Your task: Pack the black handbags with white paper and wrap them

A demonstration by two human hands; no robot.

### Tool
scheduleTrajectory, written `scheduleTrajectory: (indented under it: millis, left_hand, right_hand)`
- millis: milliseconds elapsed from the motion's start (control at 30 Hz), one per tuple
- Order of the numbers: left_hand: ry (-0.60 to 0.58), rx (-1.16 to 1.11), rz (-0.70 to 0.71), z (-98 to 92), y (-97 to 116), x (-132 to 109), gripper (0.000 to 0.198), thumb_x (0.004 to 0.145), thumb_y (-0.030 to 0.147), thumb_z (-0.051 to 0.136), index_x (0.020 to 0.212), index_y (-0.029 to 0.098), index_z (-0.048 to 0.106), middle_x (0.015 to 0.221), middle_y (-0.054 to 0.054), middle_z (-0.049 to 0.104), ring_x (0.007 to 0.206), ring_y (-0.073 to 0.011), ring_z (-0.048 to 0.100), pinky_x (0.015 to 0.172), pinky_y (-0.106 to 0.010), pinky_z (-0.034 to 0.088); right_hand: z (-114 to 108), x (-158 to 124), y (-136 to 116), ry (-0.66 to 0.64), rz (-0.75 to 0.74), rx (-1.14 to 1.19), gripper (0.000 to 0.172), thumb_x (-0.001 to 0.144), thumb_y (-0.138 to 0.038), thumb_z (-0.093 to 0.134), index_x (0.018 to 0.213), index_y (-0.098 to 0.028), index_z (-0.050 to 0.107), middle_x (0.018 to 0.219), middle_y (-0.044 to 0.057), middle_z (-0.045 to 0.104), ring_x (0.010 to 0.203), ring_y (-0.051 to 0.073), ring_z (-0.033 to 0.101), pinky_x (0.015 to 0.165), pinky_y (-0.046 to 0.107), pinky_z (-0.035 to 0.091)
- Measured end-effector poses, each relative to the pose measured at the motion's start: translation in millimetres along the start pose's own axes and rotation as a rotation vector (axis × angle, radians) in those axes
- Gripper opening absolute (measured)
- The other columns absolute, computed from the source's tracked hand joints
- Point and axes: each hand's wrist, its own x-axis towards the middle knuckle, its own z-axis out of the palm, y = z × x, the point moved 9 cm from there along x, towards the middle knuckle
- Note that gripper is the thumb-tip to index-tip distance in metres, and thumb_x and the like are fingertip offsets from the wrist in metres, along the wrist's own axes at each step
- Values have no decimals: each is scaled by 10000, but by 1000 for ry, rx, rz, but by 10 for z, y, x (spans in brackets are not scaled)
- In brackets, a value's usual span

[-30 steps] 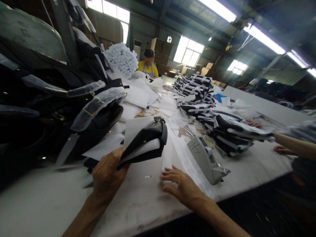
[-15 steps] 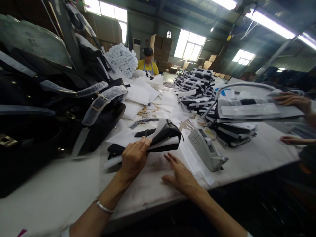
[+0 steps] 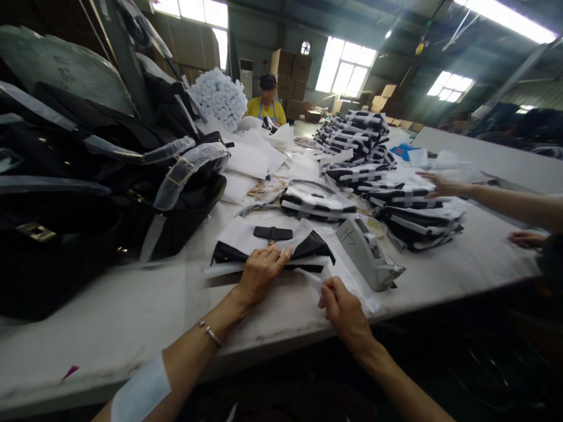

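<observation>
A black handbag (image 3: 311, 246) lies on the table before me, with white paper (image 3: 237, 234) over much of it and a dark strap tab (image 3: 272, 233) on top. My left hand (image 3: 264, 269) is closed on the bag's near edge, just under the tab. To its right, my right hand (image 3: 345, 308) pinches the edge of a thin white wrapping sheet (image 3: 314, 278) that reaches under the bag. Its fingertips are partly hidden. Beside the right hand stands a grey tape dispenser (image 3: 367, 255).
Wrapped bags (image 3: 356, 140) are piled behind the dispenser, and one wrapped bag (image 3: 316, 199) lies just behind my handbag. Large black bags (image 3: 185, 205) crowd the left. A co-worker's hand (image 3: 444, 184) reaches in from the right. Another person (image 3: 267, 105) is at the far end.
The handbag has turned and settled flatter on the table. My right hand has closed on the sheet. The wrapped bag from the co-worker's hand now lies behind my handbag.
</observation>
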Motion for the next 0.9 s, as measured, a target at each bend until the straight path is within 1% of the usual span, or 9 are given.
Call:
scheduleTrajectory:
  millis: [133, 200, 267, 367, 500, 567, 633, 767, 900]
  left_hand:
    - [0, 11, 35, 16, 65, -31, 369, 987, 115, 486, 1337, 228, 515, 1001, -45, 697, 975, -194, 663, 737, -311, 440]
    - [9, 15, 102, 41, 156, -106, 350, 988, 135, 495, 1326, 219, 527, 1042, -59, 694, 1033, -204, 652, 776, -313, 450]
    - [22, 29, 140, 72, 215, -180, 348, 988, 149, 500, 1329, 214, 528, 1074, -68, 690, 1071, -212, 642, 810, -319, 455]
    - [43, 48, 145, 104, 239, -237, 351, 987, 150, 495, 1331, 207, 532, 1079, -71, 686, 1078, -216, 641, 826, -325, 457]
    - [70, 59, 135, 103, 246, -249, 354, 982, 138, 485, 1324, 211, 539, 1091, -72, 680, 1080, -217, 641, 845, -336, 459]
    - [55, 61, 127, 114, 246, -251, 363, 977, 130, 486, 1327, 215, 536, 1110, -79, 677, 1089, -218, 639, 859, -341, 459]
    - [45, 62, 121, 120, 247, -258, 362, 972, 122, 490, 1318, 215, 540, 1119, -86, 678, 1099, -221, 638, 871, -344, 458]
    - [50, 59, 116, 123, 251, -273, 356, 971, 111, 482, 1306, 217, 540, 1116, -87, 682, 1097, -224, 641, 871, -342, 464]
    - [24, 44, 108, 161, 243, -273, 353, 979, 128, 482, 1317, 219, 527, 1116, -87, 678, 1097, -222, 638, 869, -342, 467]
  right_hand:
    - [497, -528, 43, -520, 494, 456, 379, 876, -601, 446, 883, -223, 469, 721, 6, 660, 451, 121, 586, 384, 205, 405]
    - [580, -742, 15, -733, 550, 395, 383, 827, -580, 547, 858, -199, 524, 710, 7, 653, 444, 108, 599, 366, 175, 395]
    - [482, -766, 3, -822, 533, 263, 338, 806, -516, 599, 813, -181, 561, 686, 8, 655, 409, 90, 576, 351, 161, 379]
    - [106, -411, -184, -683, 416, 188, 294, 828, -470, 586, 784, -180, 580, 651, 2, 668, 400, 83, 554, 371, 171, 391]
    - [-463, 302, -903, -210, -81, 37, 263, 903, -426, 577, 818, -195, 667, 715, 11, 698, 588, 129, 639, 556, 235, 506]
    - [-500, 480, -1265, -61, -385, -98, 181, 927, -341, 591, 901, -213, 716, 845, 31, 738, 781, 164, 688, 744, 282, 544]
    - [-346, 565, -1431, -26, -626, -236, 141, 933, -265, 603, 962, -222, 734, 986, 51, 753, 945, 195, 690, 889, 337, 529]
    - [-47, 608, -1213, -70, -807, -471, 131, 935, -201, 605, 935, -215, 735, 1006, 61, 762, 997, 230, 688, 963, 433, 515]
    - [-286, 286, -994, 126, -847, -414, 192, 934, -141, 591, 1071, -226, 696, 1071, 69, 744, 1095, 229, 663, 1045, 482, 480]
